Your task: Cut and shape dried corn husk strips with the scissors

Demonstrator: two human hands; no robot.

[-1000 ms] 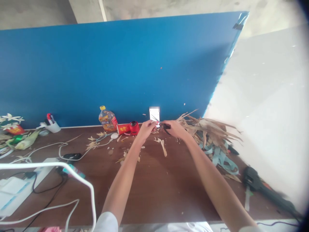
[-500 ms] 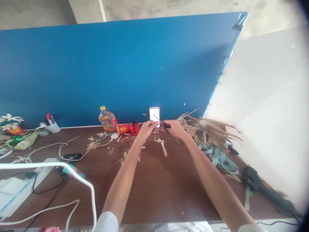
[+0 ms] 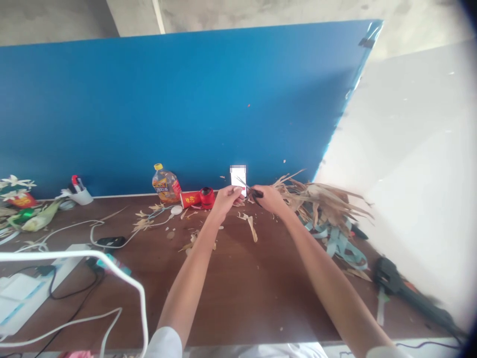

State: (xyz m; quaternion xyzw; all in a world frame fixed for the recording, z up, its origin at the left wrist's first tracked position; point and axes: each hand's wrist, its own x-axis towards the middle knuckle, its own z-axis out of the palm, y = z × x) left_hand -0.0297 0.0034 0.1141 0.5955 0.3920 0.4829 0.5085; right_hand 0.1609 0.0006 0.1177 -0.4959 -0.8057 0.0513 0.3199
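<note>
My right hand [image 3: 269,197] is closed round the dark handles of a pair of scissors [image 3: 255,193], whose thin blades point up and left, in front of a lit phone [image 3: 238,175] propped against the blue board. Just left of the blades, my left hand [image 3: 227,200] is closed in a pinch. What lies between its fingertips is too small to make out. Below the hands, a curled strip of dried husk [image 3: 252,227] lies on the brown table [image 3: 249,293] among small scraps.
Dried husks [image 3: 328,196] and pale blue ribbon [image 3: 345,248] are heaped at right, near a glue gun [image 3: 395,281]. Left of my hands stand a drink bottle [image 3: 166,185], a red cup [image 3: 191,199] and a red roll [image 3: 207,198]. A white frame tube [image 3: 122,273] crosses the front left.
Both hands stay almost in the same place. The scissors blades look slightly further apart than before, though they are small in view.
</note>
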